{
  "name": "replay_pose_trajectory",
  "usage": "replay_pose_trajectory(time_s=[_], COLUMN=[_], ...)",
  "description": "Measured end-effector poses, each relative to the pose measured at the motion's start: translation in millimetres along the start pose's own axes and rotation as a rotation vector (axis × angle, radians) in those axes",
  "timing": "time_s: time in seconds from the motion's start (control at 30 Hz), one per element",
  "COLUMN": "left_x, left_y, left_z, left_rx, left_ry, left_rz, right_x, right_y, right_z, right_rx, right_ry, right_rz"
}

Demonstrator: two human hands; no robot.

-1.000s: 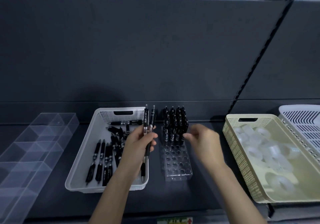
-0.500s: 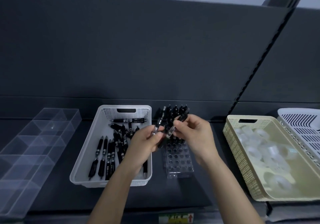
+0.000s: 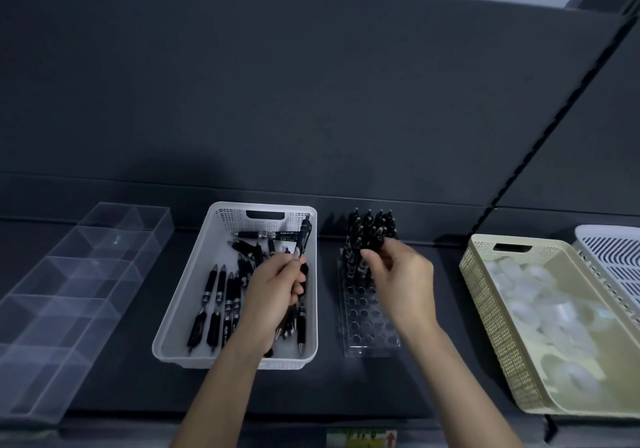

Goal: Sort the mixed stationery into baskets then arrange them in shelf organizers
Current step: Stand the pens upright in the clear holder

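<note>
Gripping a black pen (image 3: 304, 236) above the white perforated plastic basket (image 3: 194, 305), the left hand (image 3: 277, 288) stays closed — right hand (image 3: 398, 271) pinches another black pen (image 3: 375, 239) over the clear holed pen rack (image 3: 370, 330).

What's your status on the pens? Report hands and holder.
Left hand gripping black pens over white perforated basket. Right hand lowering one black pen into clear acrylic pen holder; rear rows filled, front holes empty. Nothing blocking.
</note>
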State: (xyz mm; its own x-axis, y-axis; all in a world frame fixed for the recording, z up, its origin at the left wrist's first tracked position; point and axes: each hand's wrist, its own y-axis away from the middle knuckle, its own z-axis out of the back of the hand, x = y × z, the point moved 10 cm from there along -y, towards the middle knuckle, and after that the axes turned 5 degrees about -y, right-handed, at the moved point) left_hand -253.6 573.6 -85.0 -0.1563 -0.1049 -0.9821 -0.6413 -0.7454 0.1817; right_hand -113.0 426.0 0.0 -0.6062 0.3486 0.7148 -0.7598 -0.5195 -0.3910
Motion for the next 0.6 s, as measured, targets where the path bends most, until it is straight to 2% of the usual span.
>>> replay_pose_trajectory(time_s=[0.23,0.6], left_x=[2.3,-6.7], left_y=[3.4,7.9], left_z=[1.3,-3.0], left_rx=[-0.001,0.021], left_ry=[-0.067,-0.048], left_rz=[-0.019,-0.038], right_x=[-16.5,-10.8], right_y=[10.4,16.2], right_z=[-24.3,-35.9], right_rx=[0.102,0.178], right_ry=[0.035,0.153], right_rz=[-0.065,0.006])
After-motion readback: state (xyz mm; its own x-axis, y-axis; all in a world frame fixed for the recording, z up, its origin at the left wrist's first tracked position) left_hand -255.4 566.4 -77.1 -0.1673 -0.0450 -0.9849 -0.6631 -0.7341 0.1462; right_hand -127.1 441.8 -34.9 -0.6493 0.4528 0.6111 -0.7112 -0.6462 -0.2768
